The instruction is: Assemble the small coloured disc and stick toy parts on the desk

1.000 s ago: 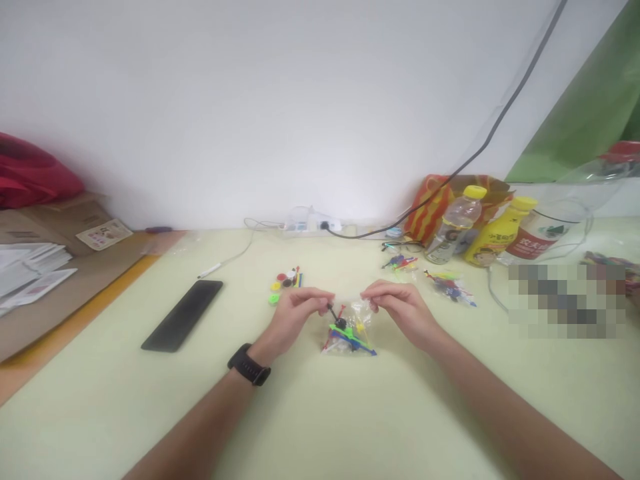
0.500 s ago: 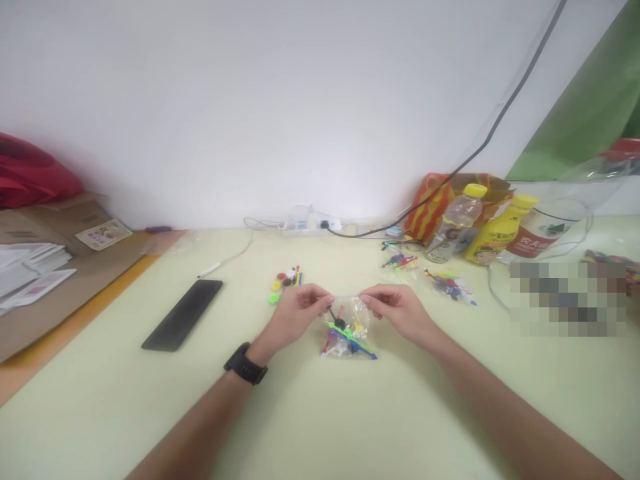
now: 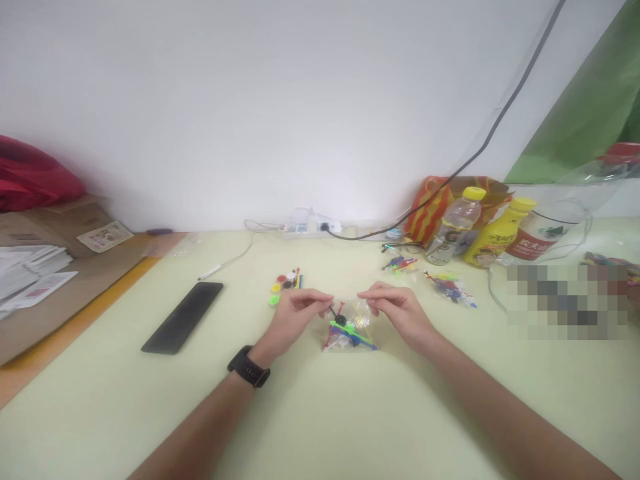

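Head view. We work with two bare hands over one pale table (image 3: 320,420). Our left hand (image 3: 295,320) pinches narrow, thumb against forefinger, on the upper left corner of one clear bag (image 3: 356,308). Our right hand (image 3: 403,313) makes the same narrow pinch on the upper right corner. The clear bag is between the two hands; we cannot tell whether its lower edge rests on the table. In it we distinguish one green bar (image 3: 356,333), one blue bar (image 3: 367,345) and one black round part (image 3: 341,321); the total of parts cannot be counted. One black stick (image 3: 334,311) runs from the black round part towards our left fingertips; contact cannot be confirmed.

Beyond our left hand we count five round caps (image 3: 287,285): red, white, yellow, dark and green. Beyond our right hand lie two packets of coloured parts, a farther packet (image 3: 400,264) and a nearer packet (image 3: 451,288). Behind them we count three bottles: one transparent bottle (image 3: 454,225), one yellow bottle (image 3: 500,237) and one red-labelled bottle (image 3: 531,243). To the left lies one black slab (image 3: 183,319). One black watch (image 3: 249,367) encircles our left wrist.
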`<state>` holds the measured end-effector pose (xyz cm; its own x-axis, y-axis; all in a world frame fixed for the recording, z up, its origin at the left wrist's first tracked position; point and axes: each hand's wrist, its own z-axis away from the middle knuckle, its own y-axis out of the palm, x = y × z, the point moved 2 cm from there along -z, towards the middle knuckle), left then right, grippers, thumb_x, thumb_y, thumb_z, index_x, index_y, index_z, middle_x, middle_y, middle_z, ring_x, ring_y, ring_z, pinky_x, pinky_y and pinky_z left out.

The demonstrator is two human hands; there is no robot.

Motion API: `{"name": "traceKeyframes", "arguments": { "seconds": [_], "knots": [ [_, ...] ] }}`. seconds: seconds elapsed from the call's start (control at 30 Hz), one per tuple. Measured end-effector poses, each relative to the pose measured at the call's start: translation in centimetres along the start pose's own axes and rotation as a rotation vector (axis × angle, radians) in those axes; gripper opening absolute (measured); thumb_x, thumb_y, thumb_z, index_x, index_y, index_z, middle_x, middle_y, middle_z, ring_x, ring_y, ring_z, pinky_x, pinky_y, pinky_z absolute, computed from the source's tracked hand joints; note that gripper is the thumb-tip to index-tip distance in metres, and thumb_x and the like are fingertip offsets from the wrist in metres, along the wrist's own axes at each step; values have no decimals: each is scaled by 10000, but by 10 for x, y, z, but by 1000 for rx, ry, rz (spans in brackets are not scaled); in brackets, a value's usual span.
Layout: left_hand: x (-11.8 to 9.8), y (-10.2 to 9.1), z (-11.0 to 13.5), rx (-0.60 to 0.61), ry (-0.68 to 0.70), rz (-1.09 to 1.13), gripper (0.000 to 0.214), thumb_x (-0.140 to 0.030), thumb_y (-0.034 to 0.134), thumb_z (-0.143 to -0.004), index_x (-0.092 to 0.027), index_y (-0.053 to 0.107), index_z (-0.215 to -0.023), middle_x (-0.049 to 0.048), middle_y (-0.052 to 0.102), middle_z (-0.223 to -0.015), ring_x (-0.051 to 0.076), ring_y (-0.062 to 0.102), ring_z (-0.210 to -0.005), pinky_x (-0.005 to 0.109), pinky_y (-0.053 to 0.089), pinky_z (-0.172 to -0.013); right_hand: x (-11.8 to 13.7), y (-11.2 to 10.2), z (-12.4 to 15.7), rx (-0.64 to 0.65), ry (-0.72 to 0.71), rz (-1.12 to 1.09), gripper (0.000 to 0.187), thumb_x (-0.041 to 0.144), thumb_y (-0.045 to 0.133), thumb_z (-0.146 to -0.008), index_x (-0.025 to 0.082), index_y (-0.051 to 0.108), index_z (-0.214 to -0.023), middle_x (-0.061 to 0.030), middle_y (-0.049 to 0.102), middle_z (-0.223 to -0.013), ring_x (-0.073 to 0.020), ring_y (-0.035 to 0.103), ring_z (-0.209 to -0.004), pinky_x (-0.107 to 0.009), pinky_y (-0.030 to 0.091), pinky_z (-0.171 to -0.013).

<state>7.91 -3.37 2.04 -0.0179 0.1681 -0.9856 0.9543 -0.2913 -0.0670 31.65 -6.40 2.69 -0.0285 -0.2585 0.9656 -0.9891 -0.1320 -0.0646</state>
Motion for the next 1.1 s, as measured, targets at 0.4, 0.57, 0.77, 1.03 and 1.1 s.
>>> {"name": "traceKeyframes", "arguments": {
  "seconds": [0.4, 0.57, 0.77, 1.03, 1.1],
  "knots": [
    [-6, 9, 4, -87, 120, 11, 137, -262, 709, -875, -165, 804, -895, -1, 618, -579, 113, 549, -518, 244, 470, -510, 5, 4, 4, -32, -88, 40, 237, 318, 635, -929, 287, 846, -1033, -17, 522, -708, -158, 522, -662, -302, 445, -617],
    [-7, 12, 7, -41, 100, 61, 131, -261, 732, -861, -153, 802, -884, 25, 672, -624, 132, 602, -562, 258, 511, -548, 1, 5, 5, -72, -107, 31, 220, 311, 648, -925, 285, 850, -1008, -15, 507, -697, -156, 508, -648, -302, 425, -604],
    [-6, 12, 7, -24, 10, 7, 219, -343, 836, -807, -140, 760, -777, 81, 765, -762, 135, 632, -581, 255, 540, -560, -3, 5, 5, -104, -186, 122, 235, 323, 621, -949, 271, 847, -986, -28, 548, -735, -165, 527, -689, -309, 417, -634],
    [-6, 12, 5, 32, 0, -18, 315, -350, 849, -802, -167, 782, -1050, 83, 777, -927, 217, 734, -851, 318, 604, -775, 0, 7, 5, 24, -33, 119, 338, 405, 660, -941, 242, 741, -1226, -51, 662, -955, -161, 578, -728, -301, 469, -650],
    [-8, 14, 5, 75, 11, -62, 311, -360, 808, -848, -172, 781, -1094, 90, 777, -972, 222, 731, -887, 321, 594, -796, 2, 8, 4, 49, -9, 195, 262, 427, 684, -924, 206, 793, -1013, -69, 710, -915, -185, 607, -755, -303, 467, -647]
  ]
}}
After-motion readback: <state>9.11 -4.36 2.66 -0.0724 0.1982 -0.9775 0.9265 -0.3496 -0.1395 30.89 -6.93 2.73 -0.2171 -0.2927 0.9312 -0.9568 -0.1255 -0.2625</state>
